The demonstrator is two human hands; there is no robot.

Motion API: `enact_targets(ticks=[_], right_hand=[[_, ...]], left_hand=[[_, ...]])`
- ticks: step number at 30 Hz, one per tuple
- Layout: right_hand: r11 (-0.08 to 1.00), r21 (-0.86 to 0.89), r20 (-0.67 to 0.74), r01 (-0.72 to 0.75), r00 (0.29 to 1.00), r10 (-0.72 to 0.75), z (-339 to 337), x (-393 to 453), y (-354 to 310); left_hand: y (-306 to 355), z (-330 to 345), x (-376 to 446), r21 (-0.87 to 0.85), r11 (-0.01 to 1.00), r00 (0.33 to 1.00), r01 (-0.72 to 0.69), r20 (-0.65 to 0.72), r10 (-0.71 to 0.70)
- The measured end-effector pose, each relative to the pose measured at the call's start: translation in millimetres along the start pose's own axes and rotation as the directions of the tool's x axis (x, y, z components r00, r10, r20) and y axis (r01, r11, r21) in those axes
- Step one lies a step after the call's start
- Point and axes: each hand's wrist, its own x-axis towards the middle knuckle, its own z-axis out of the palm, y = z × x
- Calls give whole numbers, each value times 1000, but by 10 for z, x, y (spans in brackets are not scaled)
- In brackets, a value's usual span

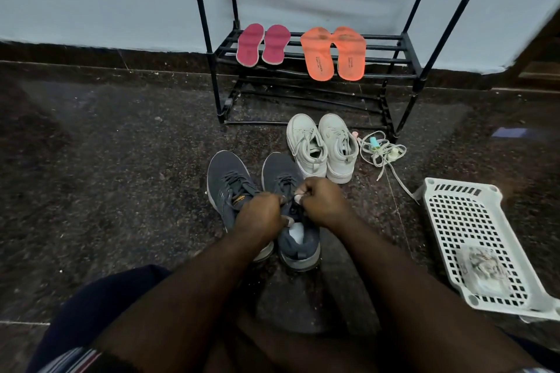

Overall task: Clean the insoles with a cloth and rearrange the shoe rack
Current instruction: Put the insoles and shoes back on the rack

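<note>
Hands: left hand (261, 215) and right hand (322, 201) both pinch the grey shoe's (298, 221) laces.
Rack (407, 48): pink insoles (262, 44), orange insoles (333, 53) on middle shelf.
Basket (472, 239): holds a crumpled cloth (483, 271).

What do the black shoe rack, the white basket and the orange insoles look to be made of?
The shoe rack looks like thin matte black tubes, perhaps metal, in chunky, likely plastic, corner joints. The basket seems to be moulded white plastic, with a regular grid of holes. The orange insoles look like soft matte foam or fabric, flat with printed lettering.
</note>
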Motion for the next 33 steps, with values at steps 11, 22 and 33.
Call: enact_targets(ticks=[11,22,33], right_hand=[[934,-314,142,169,981,-130,11,48,77],[860,-460,-30,222,964,-265,125,-112,60],[933,274,106,-234,971,213,-147,55,-144]], left_hand=[[4,-12,-52,-56,998,1000,24,-11,-25],[-23,1,-28,-77,997,1000,25,13,-24],[24,-55,-118,-92,995,1000,32,5,-31]])
